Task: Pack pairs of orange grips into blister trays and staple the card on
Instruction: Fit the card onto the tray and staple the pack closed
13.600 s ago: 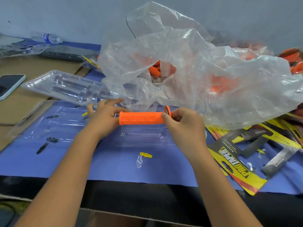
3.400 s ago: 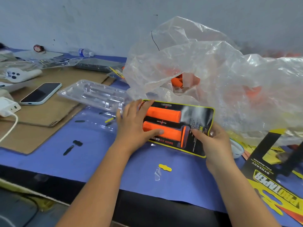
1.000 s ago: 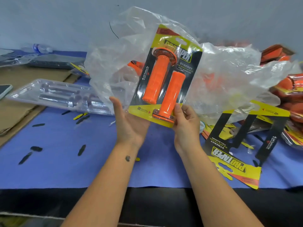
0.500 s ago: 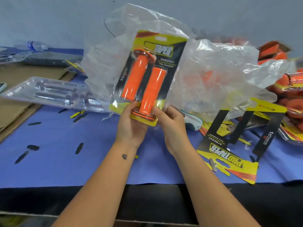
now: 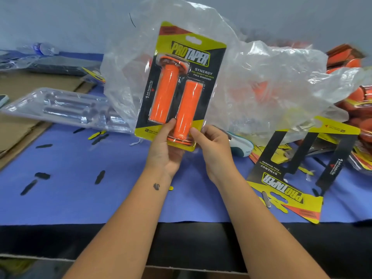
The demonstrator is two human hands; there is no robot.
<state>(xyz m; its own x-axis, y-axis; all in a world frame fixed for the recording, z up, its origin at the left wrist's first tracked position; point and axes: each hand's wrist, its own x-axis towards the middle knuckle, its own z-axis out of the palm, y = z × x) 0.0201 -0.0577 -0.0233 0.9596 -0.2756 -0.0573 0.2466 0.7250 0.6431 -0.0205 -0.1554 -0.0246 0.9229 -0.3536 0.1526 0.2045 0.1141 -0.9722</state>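
A packed blister pack point(image 5: 213, 63) with a yellow-and-black card stands upright in front of me, above the table. Two orange grips point(image 5: 177, 101) sit side by side in it, the left one with its flange at the top. My left hand point(image 5: 165, 152) holds the pack's bottom edge from below, thumb on the front. My right hand point(image 5: 213, 150) pinches the lower right corner, thumb beside the right grip.
A big clear plastic bag point(image 5: 271, 87) of loose orange grips lies behind the pack. A stack of empty blister trays point(image 5: 66, 107) rests at the left. Loose printed cards point(image 5: 291, 178) lie at the right, finished packs point(image 5: 358, 101) at the far right. A blue-and-white stapler point(image 5: 241, 148) sits under the bag's edge.
The pack was lifted off the table and stood upright. In the last half second it rose a little and tilted slightly right; both hands stay at its bottom edge.
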